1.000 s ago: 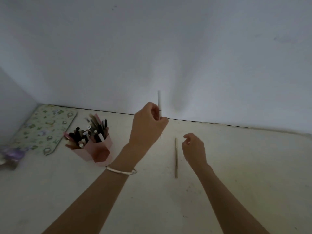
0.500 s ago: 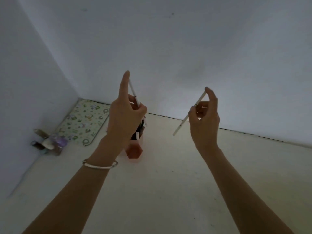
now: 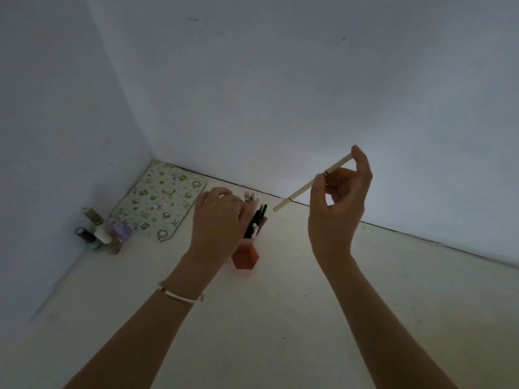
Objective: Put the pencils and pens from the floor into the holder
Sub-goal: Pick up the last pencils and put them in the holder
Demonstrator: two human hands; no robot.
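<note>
Pale floor (image 3: 280,318) and bare walls frame the head view. Your left hand (image 3: 219,220) sits over the pink holder (image 3: 247,256), fingers curled among the pens there; whether it grips one, you cannot tell. Your right hand (image 3: 337,203) pinches a cream pencil (image 3: 302,189) near its upper end, most of the shaft slanting down beyond the pinch toward the holder. It looks light, stiff and smooth; a mid-shaft hold would likely steady it.

No readable text anywhere. Patterned mat (image 3: 161,202) left of the left hand (image 3: 217,220): cartoon prints only, no legible words. Bottles (image 3: 102,233) further left: labels too small and dark to read. Pen (image 3: 311,183) in the right hand (image 3: 338,200): thin dark rings, no lettering. Holder (image 3: 247,255) is plain.
</note>
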